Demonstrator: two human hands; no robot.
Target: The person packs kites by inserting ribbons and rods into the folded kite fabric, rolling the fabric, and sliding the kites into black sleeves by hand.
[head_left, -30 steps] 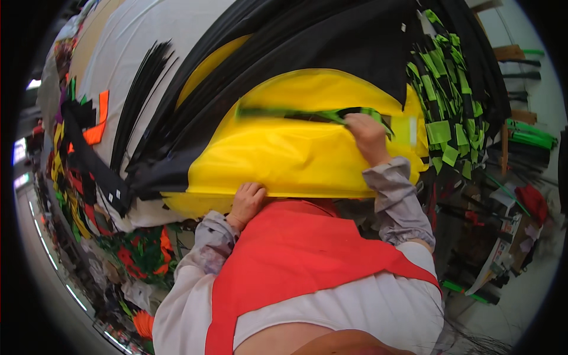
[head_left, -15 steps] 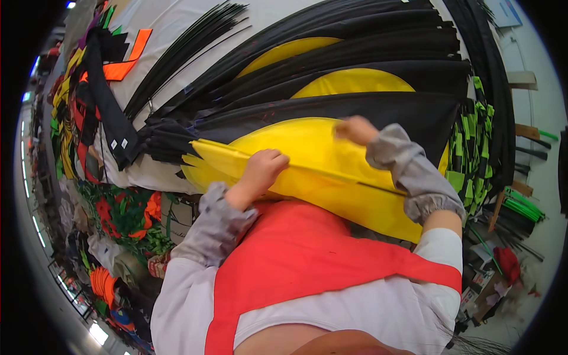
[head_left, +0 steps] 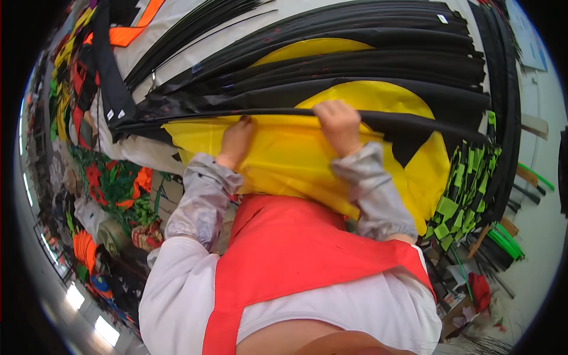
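In the head view, a yellow fabric panel (head_left: pixel 290 165) lies at the table's (head_left: pixel 236 36) near edge, against a red apron (head_left: pixel 313 236). The left hand (head_left: pixel 235 144) is closed on its upper edge, beside a black folded band (head_left: pixel 414 123); the right hand (head_left: pixel 338 125) is curled tight over that edge farther along, fingertips hidden. Their spacing probably keeps the stretch between them straight. Behind, black-and-yellow panels (head_left: pixel 384 97) lie layered lengthwise, perhaps to stay aligned; green-and-black strips (head_left: pixel 464 183) sit bunched at the right.
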